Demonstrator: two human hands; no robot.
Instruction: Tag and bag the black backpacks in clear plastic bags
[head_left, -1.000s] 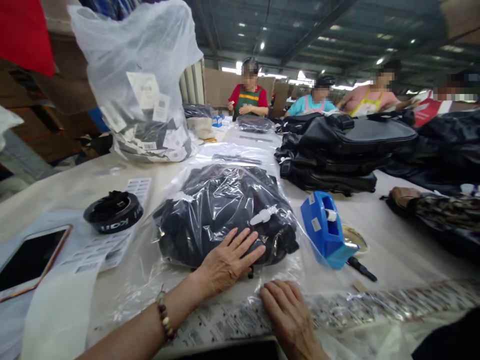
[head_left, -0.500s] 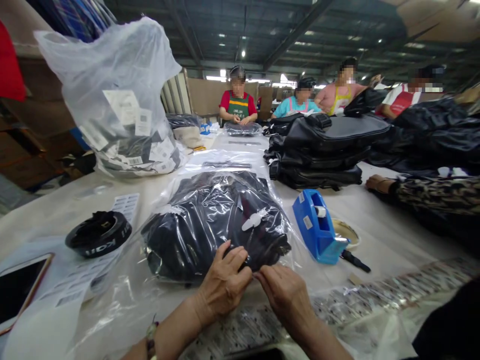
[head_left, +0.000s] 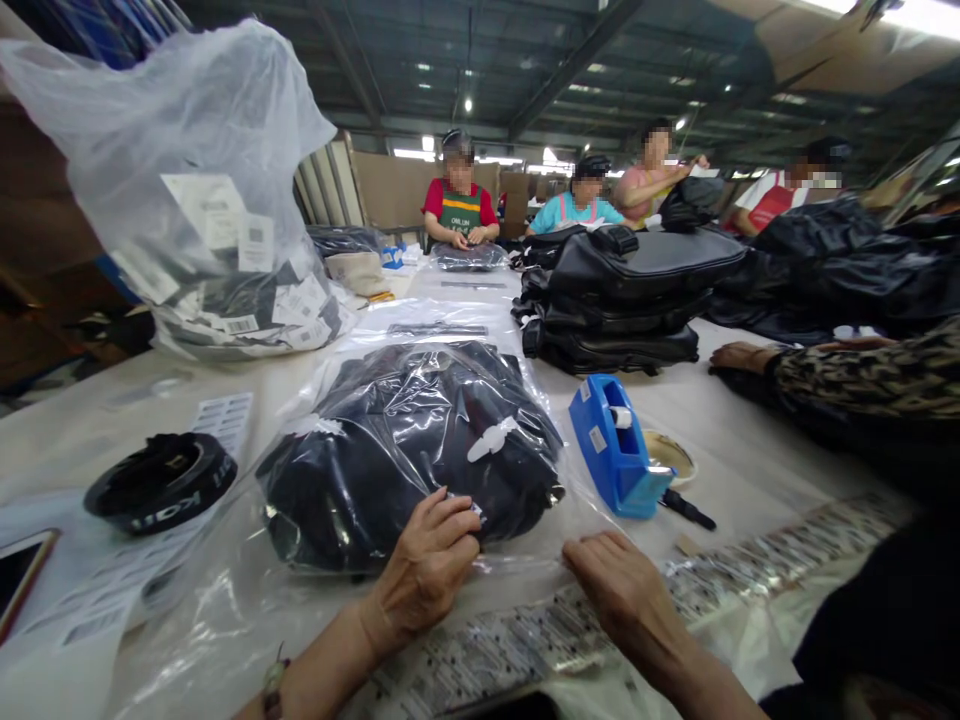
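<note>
A black bag lies inside a clear plastic bag in front of me, with white paper-like pieces showing through the film. My left hand rests at the near edge, its fingers curled and closed on the film beside the black bag. To the right, my right hand is closed, with its fingertips pinching the plastic's near edge. The film runs between both hands. Just beyond my right hand stands a blue tape dispenser.
Left are a black printed strap roll, a label sheet, a phone and a big translucent sack of tags. Stacked black bags stand at the back right. A co-worker's patterned sleeve reaches in from the right; others work beyond.
My right hand has moved right along the plastic's edge, away from my left hand, which stays near the black bag. The whole view has shifted slightly, moving things leftward.
</note>
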